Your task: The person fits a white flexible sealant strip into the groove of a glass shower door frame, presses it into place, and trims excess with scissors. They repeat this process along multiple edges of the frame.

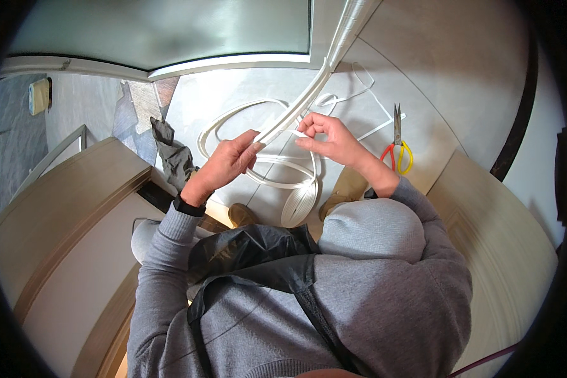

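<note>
A long bundle of flat white strips (312, 94) slants from the top of the view toward my lap. Near its lower end my left hand (228, 160) is closed round it, thumb on top. My right hand (335, 143) is just to the right, with fingertips pinched on a single thin white strip beside the bundle. Below both hands, loose white loops (277, 184) curl over the floor. Their lower end gathers into a fan of strips (300, 205) between my shoes.
Scissors (397, 142) with one red and one yellow handle lie to the right, blades pointing away. A thin loose strip (378, 104) trails nearby. Crumpled dark cloth (172, 151) lies at left. A frosted glass panel (170, 31) stands ahead; wooden panels (75, 183) flank me.
</note>
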`<state>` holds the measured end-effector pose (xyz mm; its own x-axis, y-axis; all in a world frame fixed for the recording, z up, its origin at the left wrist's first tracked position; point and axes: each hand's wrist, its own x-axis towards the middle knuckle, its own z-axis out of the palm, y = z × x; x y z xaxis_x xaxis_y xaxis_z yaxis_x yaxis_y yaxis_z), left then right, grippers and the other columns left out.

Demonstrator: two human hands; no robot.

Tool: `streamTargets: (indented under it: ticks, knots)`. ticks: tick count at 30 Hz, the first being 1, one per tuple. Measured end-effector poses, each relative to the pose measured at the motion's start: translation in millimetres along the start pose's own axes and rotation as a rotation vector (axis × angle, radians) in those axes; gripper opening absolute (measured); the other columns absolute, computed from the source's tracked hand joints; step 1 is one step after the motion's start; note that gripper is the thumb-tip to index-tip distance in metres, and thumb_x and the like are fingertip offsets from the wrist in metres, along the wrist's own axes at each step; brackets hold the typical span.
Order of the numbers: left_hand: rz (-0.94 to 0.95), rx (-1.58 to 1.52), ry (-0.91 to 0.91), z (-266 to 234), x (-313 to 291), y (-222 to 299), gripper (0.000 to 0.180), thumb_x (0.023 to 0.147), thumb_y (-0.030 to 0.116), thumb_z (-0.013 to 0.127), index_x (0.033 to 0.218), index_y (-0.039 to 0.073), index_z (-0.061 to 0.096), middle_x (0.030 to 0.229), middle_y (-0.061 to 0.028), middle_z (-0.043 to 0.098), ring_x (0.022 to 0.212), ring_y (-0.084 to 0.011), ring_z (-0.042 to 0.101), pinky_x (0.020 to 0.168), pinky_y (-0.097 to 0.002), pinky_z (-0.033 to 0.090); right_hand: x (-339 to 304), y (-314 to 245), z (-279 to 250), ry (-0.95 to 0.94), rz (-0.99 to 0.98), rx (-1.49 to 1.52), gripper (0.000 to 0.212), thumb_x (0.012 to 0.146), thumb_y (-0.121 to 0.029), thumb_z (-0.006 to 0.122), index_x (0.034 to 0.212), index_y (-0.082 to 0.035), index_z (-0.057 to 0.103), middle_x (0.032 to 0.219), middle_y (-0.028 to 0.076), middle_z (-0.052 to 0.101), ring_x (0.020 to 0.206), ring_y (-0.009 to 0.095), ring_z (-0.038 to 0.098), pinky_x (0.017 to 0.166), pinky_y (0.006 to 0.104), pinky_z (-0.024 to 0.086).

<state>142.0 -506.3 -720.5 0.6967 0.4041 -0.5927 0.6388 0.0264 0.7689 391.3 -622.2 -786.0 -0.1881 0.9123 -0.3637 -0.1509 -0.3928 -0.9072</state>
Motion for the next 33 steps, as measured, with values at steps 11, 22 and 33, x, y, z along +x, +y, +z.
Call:
streamTargets:
  ticks: [11,22,33]
  knots:
    - [-0.079,-0.127,-0.139,-26,-14,12,0.03,0.109,0.029,0.048,0.093,0.006,0.056,0.063,0.0016,0.053,0.057,-0.0067,0.048,0.054,-0.0247,0.042,2,-32,-77,0.165,-0.046,-0.371,0.023,0.097,-0.022,0.065,0.09,-0.001,0.07,0.074,0.005,0.065,0.071,0.012,0.056,0.069,0.0306,0.047]
    - [-0.123,-0.307,-0.228,-38,-22,19,0.025,0.11,0.026,0.046,0.102,0.005,0.058,0.066,0.0026,0.05,0.058,-0.0053,0.045,0.055,-0.023,0.039,1,-35,-132,0.146,0.023,-0.465,0.034,0.101,-0.03,0.059,0.086,-0.001,0.067,0.074,0.004,0.062,0.072,0.014,0.051,0.069,0.0309,0.044]
    - [-0.191,-0.387,-0.23,-36,-29,30,0.025,0.11,0.026,0.047,0.111,0.005,0.062,0.067,0.0039,0.051,0.058,-0.0033,0.045,0.054,-0.0209,0.037,8,-25,-140,0.121,0.038,-0.27,0.036,0.103,-0.033,0.058,0.084,-0.004,0.064,0.074,-0.003,0.056,0.073,0.009,0.049,0.067,0.0266,0.043]
